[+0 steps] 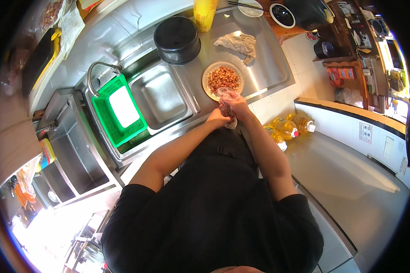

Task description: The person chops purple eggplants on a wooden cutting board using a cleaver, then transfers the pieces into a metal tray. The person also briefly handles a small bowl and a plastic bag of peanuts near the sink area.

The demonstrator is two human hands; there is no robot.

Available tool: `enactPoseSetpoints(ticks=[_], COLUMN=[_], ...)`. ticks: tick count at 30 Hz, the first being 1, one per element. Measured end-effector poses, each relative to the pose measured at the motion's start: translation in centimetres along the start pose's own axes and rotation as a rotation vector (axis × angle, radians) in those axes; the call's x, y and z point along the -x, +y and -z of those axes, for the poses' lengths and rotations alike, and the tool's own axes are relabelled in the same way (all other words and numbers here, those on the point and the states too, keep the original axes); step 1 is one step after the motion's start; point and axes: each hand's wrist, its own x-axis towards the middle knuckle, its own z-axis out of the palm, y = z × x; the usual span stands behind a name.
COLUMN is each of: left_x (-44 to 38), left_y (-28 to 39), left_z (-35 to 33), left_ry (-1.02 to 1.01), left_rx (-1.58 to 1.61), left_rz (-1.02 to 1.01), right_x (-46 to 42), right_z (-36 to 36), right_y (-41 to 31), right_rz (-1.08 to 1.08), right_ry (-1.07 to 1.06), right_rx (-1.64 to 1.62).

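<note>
A clear plastic bag [229, 114] with brown pieces in its lower part is held between my two hands, just in front of the plate. My left hand [218, 118] grips the side of the bag. Around its upper part closes my right hand [237, 104], which also has a clear plastic cup or rim [224, 92] at its fingers; which of the two I cannot tell. The round patterned plate [205, 86] lies on the steel counter, heaped with reddish-brown nuts [223, 77]. My hands partly cover the plate's near edge.
Left of the plate are a steel sink [160, 95] and a green plastic basket [141, 129] under a curved faucet [90, 78]. Behind stand a black pot [177, 39] and a yellow container [205, 15]. A crumpled cloth [239, 44] lies beyond the plate. Oil bottles [285, 128] stand at the right.
</note>
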Motion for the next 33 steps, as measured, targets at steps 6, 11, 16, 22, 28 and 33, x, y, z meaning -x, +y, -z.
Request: enactPoseSetpoints(ticks=[6, 11, 16, 22, 28, 33], left_x=[4.1, 8.1, 12.2, 13.8, 14.1, 13.7], left_y=[6.1, 12.0, 13.9, 9.9, 9.8, 9.9], left_z=[1.0, 3.5, 6.8, 10.3, 9.8, 9.2], left_ry=[0.169, 0.213, 0.167, 0.110, 0.154, 0.311], left_rx=[-0.192, -0.301, -0.332, -0.143, -0.346, -0.313], left_rz=[-0.501, -0.630, -0.577, -0.402, -0.168, -0.192], right_x=[5.2, 9.7, 8.8, 5.7, 4.5, 6.8], right_z=[-6.3, -10.4, -10.3, -8.0, -7.5, -8.7], right_y=[-6.2, -9.5, -7.9, -1.1, -0.6, -5.6], right_rz=[0.328, 0.434, 0.472, 0.442, 0.568, 0.483], right_ry=[0.066, 0.029, -0.099, -0.144, -0.313, -0.221], right_rx=[0.428, 0.400, 0.659, 0.863, 0.916, 1.159])
